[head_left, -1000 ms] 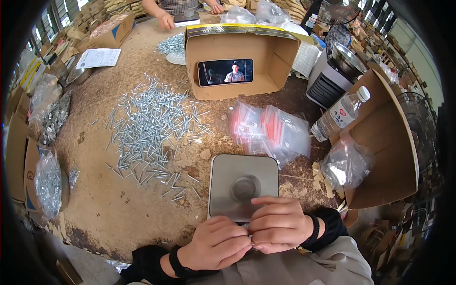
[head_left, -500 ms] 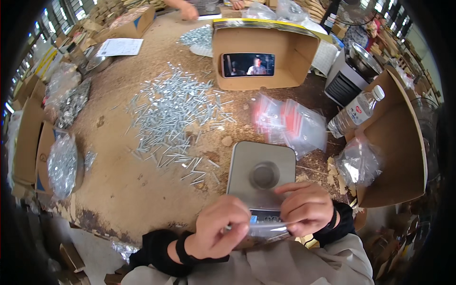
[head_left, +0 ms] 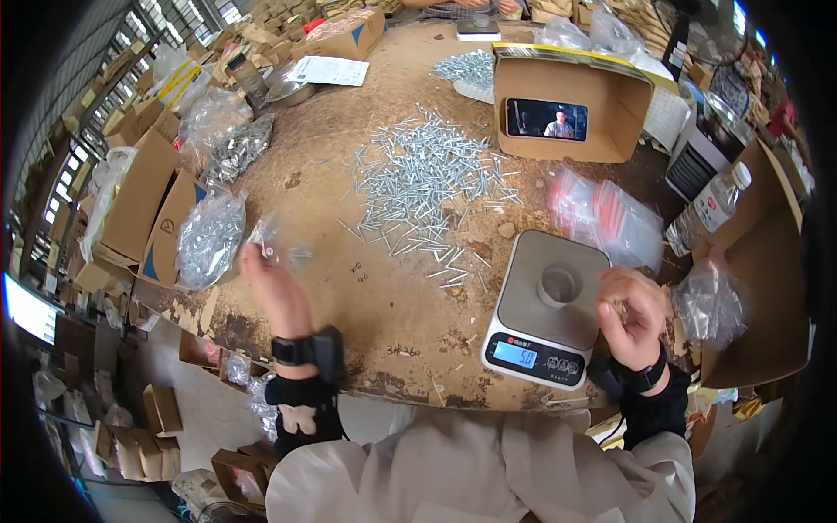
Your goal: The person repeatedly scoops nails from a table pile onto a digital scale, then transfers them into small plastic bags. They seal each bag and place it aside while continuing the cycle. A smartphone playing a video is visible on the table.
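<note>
My left hand [head_left: 277, 292] reaches out to the left, closed on a small clear plastic bag [head_left: 265, 234], somewhat blurred. Beside it, a larger clear bag of shiny pieces [head_left: 211, 237] leans against a cardboard box. My right hand [head_left: 632, 315] is curled at the right edge of a digital scale [head_left: 539, 295]; whatever its fingers may pinch is hidden. On the scale's plate stands a small round cup [head_left: 559, 285], and the display is lit. Beyond the scale lie a loose heap of metal nails or pins [head_left: 427, 179] and a stack of clear zip bags with red strips [head_left: 602, 213].
A phone [head_left: 547, 119] stands in an open cardboard box [head_left: 615, 109] at the back. To the right are a water bottle [head_left: 711, 207], a crumpled clear bag [head_left: 711, 301] and another carton [head_left: 763, 261]. Across the table, another person's hands [head_left: 506, 7] are near a second scale [head_left: 478, 31].
My hands have parted: the left swung far left with the clear bag, the right moved up beside the scale. The view has shifted left, and the scale's display now shows.
</note>
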A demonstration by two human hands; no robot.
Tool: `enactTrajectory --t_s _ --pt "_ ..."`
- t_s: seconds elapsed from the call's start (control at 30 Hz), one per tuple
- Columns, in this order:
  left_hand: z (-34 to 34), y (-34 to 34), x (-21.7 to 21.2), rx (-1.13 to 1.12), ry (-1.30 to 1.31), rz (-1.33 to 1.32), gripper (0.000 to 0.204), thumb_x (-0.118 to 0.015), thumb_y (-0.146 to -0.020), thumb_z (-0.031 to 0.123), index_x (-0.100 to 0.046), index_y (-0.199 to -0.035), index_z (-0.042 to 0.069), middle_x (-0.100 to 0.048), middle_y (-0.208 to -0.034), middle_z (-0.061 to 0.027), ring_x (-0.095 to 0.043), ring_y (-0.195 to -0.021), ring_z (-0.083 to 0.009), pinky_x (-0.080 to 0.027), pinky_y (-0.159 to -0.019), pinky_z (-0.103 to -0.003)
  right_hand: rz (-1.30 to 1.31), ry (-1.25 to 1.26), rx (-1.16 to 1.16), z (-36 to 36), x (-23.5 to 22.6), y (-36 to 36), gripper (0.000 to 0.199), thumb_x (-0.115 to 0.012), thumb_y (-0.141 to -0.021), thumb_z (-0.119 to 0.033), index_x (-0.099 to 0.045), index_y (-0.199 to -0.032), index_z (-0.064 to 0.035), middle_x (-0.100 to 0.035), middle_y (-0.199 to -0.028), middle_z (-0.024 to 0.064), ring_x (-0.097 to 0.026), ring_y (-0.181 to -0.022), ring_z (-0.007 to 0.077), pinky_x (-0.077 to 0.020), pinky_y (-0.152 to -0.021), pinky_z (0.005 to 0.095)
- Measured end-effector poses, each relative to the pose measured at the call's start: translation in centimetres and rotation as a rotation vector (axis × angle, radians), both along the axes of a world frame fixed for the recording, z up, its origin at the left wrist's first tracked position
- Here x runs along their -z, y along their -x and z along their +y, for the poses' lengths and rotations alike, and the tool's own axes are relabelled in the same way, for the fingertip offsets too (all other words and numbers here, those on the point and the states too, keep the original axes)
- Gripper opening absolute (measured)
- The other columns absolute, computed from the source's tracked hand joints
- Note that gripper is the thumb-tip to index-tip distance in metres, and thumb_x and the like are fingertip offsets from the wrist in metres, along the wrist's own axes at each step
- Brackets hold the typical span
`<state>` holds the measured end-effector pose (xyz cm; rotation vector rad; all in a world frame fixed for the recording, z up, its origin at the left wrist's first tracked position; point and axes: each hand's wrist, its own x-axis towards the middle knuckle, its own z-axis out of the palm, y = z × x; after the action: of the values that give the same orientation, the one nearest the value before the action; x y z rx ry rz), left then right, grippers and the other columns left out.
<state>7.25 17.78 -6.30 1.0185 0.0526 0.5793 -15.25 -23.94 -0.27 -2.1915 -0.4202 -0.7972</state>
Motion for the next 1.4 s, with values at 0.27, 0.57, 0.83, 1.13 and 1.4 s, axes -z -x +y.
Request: enactTrajectory --t_s 0.27,0.57,0.83,1.13,1.4 --pt "-8.0 3.4 -3.6 0.434 -1.482 -0.094 0.056 -0.075 -0.080 0.024 -0.053 -0.128 0.005 -0.059 -0.119 -0.0131 -0.057 -0.105 -0.0280 -0.046 -0.092 -0.040 0.308 0.465 0.159 0.2 -0.2 -1.1 0.074 -0.076 -0.074 -0.030 -0.045 -0.137 -0.0049 -0.044 -0.137 0.0177 -0.035 -0.135 0.0378 -0.0233 -0.114 0.0559" --pt "-13.1 -5.1 0.6 0.366 -1.792 -0.062 0.064 -0.080 -0.069 0.040 -0.060 -0.122 0.010 -0.056 -0.116 -0.0149 -0.055 -0.110 -0.0366 -0.045 -0.092 -0.048 0.462 0.329 0.067 -0.4 0.9 -1.6 0.086 -0.075 -0.079 -0.026 -0.029 -0.148 -0.0048 -0.054 -0.130 0.0165 -0.048 -0.126 0.0345 -0.0214 -0.115 0.0583" --pt "-14.3 -2.6 1.3 0.569 -1.569 -0.300 0.040 -0.075 -0.075 0.011 -0.059 -0.111 0.006 -0.060 -0.105 -0.0164 -0.061 -0.097 -0.0335 -0.050 -0.084 -0.040 0.397 0.189 -0.022 -0.4 1.6 -2.7 0.091 -0.077 -0.077 -0.021 -0.026 -0.151 -0.0045 -0.061 -0.122 0.0141 -0.053 -0.121 0.0354 -0.0304 -0.110 0.0515" --pt "-14.5 -0.9 0.8 0.622 -1.567 -0.301 0.030 -0.066 -0.079 -0.001 -0.057 -0.106 0.007 -0.060 -0.100 -0.0141 -0.062 -0.093 -0.0333 -0.051 -0.078 -0.042 0.338 0.230 -0.027 1.3 -0.8 -4.4 0.085 -0.078 -0.073 -0.014 -0.034 -0.146 -0.0048 -0.062 -0.120 0.0185 -0.058 -0.111 0.0395 -0.0467 -0.095 0.0420" --pt "-14.6 -1.1 0.6 0.566 -1.610 -0.384 0.023 -0.073 -0.079 0.010 -0.067 -0.101 0.009 -0.065 -0.091 -0.0066 -0.065 -0.075 -0.0246 -0.047 -0.082 -0.039 0.251 0.755 0.047 2.6 -0.3 -16.2 0.054 -0.077 -0.065 -0.013 -0.057 -0.113 0.0023 -0.064 -0.098 0.0231 -0.062 -0.100 0.0392 -0.0509 -0.086 0.0446"
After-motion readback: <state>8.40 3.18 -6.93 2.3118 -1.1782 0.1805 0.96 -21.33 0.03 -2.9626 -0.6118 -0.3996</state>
